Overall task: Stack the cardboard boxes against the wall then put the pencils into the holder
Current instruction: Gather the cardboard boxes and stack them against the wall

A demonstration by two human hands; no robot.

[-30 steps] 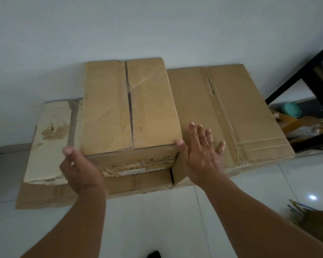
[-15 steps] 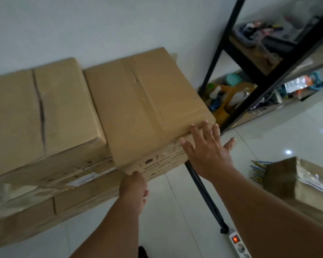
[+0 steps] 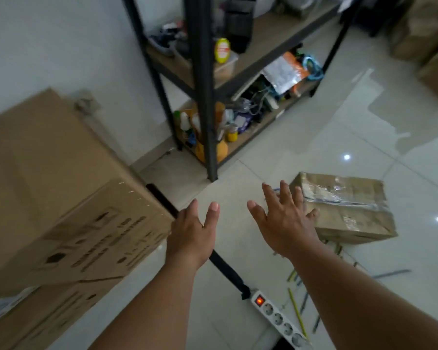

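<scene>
A stack of large cardboard boxes [image 3: 48, 188] stands against the white wall at the left. On the floor at the right lies a smaller taped cardboard box [image 3: 347, 208]. Several pencils [image 3: 297, 311] are scattered on the tiles in front of it, partly hidden by my right forearm. My left hand [image 3: 192, 236] hovers with spread fingers just right of the stack, holding nothing. Also free, my right hand [image 3: 285, 221] is spread in the air near the small box's left end. I see no pencil holder.
A black metal shelf rack [image 3: 202, 97] loaded with bottles and clutter stands by the wall behind. A black cable [image 3: 223, 266] runs across the floor to a white power strip [image 3: 278, 319] with a lit red switch. More boxes [image 3: 430, 46] sit at the far right.
Both hands have left the upper stacked box and now hang free in the air. The view has swung right, bringing the small box, pencils and shelf rack into sight.
</scene>
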